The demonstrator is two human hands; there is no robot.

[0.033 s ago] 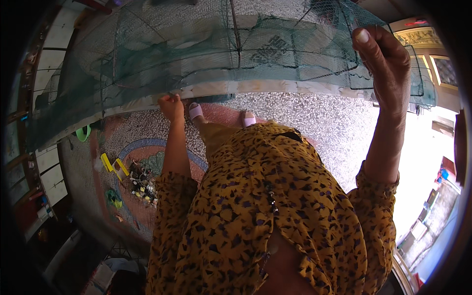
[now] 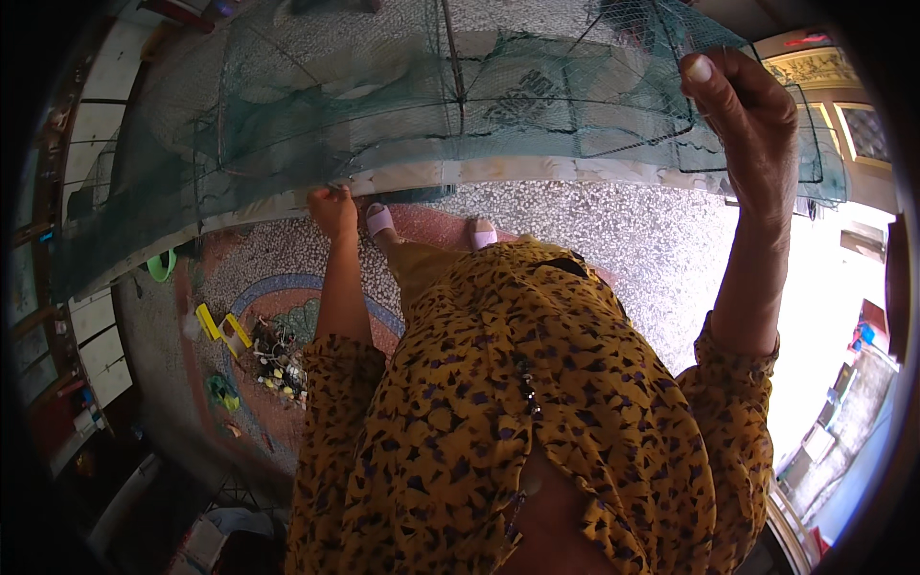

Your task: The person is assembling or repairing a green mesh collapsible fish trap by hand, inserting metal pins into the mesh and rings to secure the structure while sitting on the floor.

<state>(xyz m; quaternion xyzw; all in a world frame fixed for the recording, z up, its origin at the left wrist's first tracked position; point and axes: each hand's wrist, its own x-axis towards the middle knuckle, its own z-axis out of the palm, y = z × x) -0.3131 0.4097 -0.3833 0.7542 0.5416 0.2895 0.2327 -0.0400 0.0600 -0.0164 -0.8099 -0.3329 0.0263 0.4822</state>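
Observation:
A green mesh net [image 2: 393, 134] stretched over dark wire frames spans the far side, with a pale strip [image 2: 537, 171] along its near edge. My left hand [image 2: 333, 213] is closed at this strip, its fingertips pinched together. Something small and dark shows by those fingertips, too small to name. Raised at the far right, my right hand [image 2: 752, 115] is closed, thumb pressed against the fingers, in front of the net's wire-framed end. Whatever lies within that pinch is hidden.
Speckled floor [image 2: 632, 230] with a red and blue pattern lies below. To the left are a heap of small mixed items [image 2: 280, 359], a yellow object [image 2: 207, 322] and a green ring-shaped thing [image 2: 162, 264]. Bright light comes from the right.
My right hand has shifted very slightly left. Otherwise the hands and the net look the same.

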